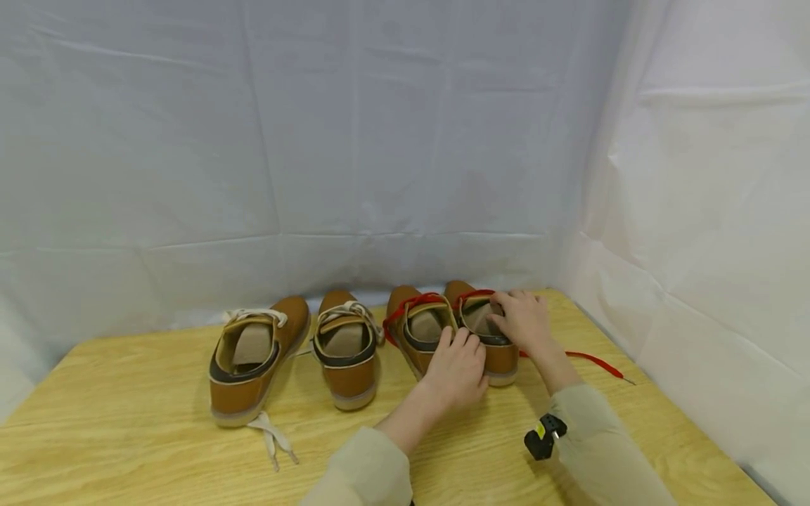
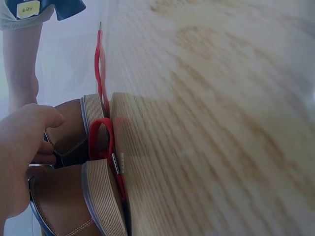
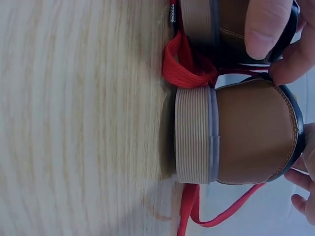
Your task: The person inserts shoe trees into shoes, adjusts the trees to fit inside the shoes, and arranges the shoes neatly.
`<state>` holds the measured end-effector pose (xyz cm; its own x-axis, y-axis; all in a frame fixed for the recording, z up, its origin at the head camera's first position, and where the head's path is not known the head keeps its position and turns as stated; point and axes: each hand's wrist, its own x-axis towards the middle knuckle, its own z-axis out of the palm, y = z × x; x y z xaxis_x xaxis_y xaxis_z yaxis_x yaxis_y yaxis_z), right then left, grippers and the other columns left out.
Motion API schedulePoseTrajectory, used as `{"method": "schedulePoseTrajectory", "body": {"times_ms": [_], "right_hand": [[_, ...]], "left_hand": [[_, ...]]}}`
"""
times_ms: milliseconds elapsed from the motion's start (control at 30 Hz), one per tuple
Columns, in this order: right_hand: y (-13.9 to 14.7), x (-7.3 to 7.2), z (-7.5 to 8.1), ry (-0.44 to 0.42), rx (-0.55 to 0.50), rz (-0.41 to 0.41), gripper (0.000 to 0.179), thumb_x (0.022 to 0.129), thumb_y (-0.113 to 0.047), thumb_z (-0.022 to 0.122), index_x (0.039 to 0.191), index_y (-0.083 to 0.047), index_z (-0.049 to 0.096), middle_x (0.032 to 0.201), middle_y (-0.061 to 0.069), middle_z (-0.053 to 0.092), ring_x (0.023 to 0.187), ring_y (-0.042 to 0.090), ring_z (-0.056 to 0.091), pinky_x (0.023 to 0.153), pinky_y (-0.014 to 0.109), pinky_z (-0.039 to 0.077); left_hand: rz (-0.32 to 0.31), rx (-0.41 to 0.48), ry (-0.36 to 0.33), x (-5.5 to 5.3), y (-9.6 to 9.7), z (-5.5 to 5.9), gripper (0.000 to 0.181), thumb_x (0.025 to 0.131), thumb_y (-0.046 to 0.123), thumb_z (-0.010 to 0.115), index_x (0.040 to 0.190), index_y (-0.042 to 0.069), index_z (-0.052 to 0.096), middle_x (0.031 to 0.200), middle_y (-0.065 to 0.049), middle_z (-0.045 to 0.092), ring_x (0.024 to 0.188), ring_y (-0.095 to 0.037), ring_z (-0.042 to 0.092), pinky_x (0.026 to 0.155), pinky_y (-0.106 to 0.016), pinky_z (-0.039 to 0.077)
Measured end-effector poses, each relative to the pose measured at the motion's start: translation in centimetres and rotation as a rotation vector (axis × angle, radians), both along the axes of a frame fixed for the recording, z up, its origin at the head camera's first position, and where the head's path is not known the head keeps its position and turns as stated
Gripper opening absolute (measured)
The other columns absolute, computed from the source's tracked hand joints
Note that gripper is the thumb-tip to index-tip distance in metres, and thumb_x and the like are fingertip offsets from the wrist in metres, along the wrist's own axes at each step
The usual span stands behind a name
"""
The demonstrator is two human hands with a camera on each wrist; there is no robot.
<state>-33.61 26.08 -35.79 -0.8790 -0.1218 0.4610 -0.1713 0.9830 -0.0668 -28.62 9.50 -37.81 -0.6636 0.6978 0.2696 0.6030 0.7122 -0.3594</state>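
Two brown shoes with red laces stand side by side, heels toward me. My left hand point(image 1: 455, 369) is over the gap between them, a fingertip at the collar of the outer right shoe point(image 3: 256, 130) and the thumb apart from it. At that shoe's right side, my right hand point(image 1: 524, 320) grips the collar, thumb over the opening and other fingers outside. The inner red-laced shoe point(image 2: 59, 199) stands just left. A loop of red lace point(image 3: 184, 66) lies low between the two heels. More red lace point(image 1: 595, 360) trails right across the table.
Left of these, two matching brown shoes with cream laces stand on the wooden table point(image 1: 139, 393): one upright point(image 1: 351, 379), one angled point(image 1: 237, 400). Cream lace ends point(image 1: 271, 430) lie near the angled heel. White sheeting point(image 1: 405, 140) hangs behind and at the right.
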Motion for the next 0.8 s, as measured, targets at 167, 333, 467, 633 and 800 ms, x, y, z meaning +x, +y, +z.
{"method": "schedulePoseTrajectory", "body": {"times_ms": [167,333,467,633,800], "right_hand": [[-0.25,-0.12,0.02,0.027,0.027,-0.013,0.029,0.081,-0.030,0.071,0.104,-0.013,0.066,0.103,0.014,0.062,0.099,0.035,0.054,0.082,0.055,0.037],[-0.27,-0.26,-0.06,0.033,0.050,-0.026,0.029,0.081,-0.030,0.071,0.103,-0.013,0.066,0.102,0.014,0.062,0.098,0.035,0.055,0.082,0.054,0.038],[-0.27,-0.35,-0.02,0.046,0.067,-0.025,0.027,0.081,-0.030,0.071,0.101,-0.012,0.067,0.099,0.013,0.063,0.095,0.034,0.056,0.080,0.053,0.039],[-0.37,-0.43,-0.02,0.056,0.084,-0.027,0.024,0.081,-0.029,0.071,0.096,-0.010,0.069,0.095,0.011,0.064,0.090,0.033,0.057,0.079,0.051,0.040],[-0.58,-0.37,-0.08,0.073,0.114,-0.023,0.021,0.082,-0.027,0.071,0.093,-0.009,0.071,0.092,0.010,0.067,0.086,0.031,0.058,0.077,0.049,0.041]], "left_hand": [[0.007,-0.006,0.002,0.04,-0.05,0.16,0.048,0.091,0.048,0.048,0.123,0.013,0.057,0.120,-0.002,0.052,0.119,-0.023,0.038,0.102,-0.045,0.025],[0.009,-0.008,-0.001,0.04,0.01,0.21,0.047,0.091,0.047,0.048,0.122,0.013,0.057,0.120,-0.001,0.052,0.118,-0.023,0.038,0.101,-0.045,0.025],[0.011,-0.007,0.003,0.02,0.03,0.21,0.047,0.091,0.047,0.048,0.122,0.013,0.057,0.120,-0.002,0.053,0.119,-0.023,0.038,0.102,-0.045,0.025],[0.012,-0.007,0.002,-0.07,0.05,0.15,0.047,0.091,0.048,0.047,0.122,0.014,0.057,0.120,-0.001,0.053,0.119,-0.023,0.038,0.102,-0.045,0.025],[0.011,-0.009,-0.001,-0.05,0.06,0.11,0.046,0.091,0.047,0.047,0.122,0.014,0.058,0.120,-0.001,0.053,0.119,-0.023,0.038,0.102,-0.045,0.025]]}}
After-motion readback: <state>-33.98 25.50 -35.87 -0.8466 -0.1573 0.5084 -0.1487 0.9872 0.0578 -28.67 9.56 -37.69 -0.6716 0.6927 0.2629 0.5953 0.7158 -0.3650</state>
